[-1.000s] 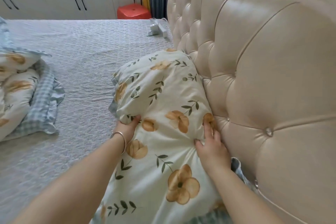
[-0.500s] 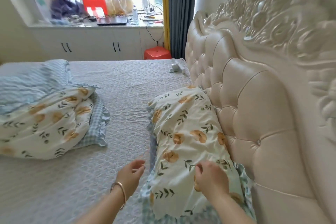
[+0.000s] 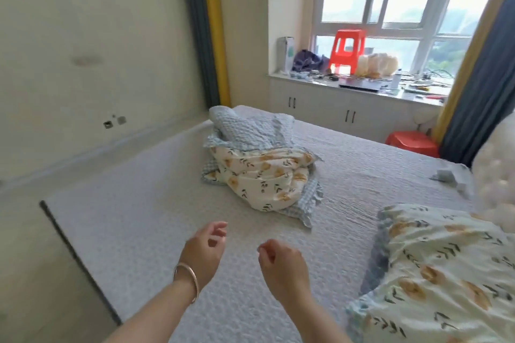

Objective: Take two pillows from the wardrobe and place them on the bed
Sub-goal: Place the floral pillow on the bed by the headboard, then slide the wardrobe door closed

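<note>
Pillow number one [image 3: 443,273], the floral one with the checked frill, lies flat at the head of the bed [image 3: 133,225] close by the padded headboard [image 3: 498,175], which looks like its proper resting place. Pillow number two [image 3: 264,175] sits crumpled in a heap mid-mattress, well apart from it, so I'd judge it dropped there only for the moment and yet to be laid alongside the first. Both hands hover empty above the quilted cover, the left hand [image 3: 203,253] with its bangle [image 3: 187,280] and the right hand [image 3: 281,262] alike loosely curled, fingers apart and gripping nothing, seemingly poised towards that heap.
</note>
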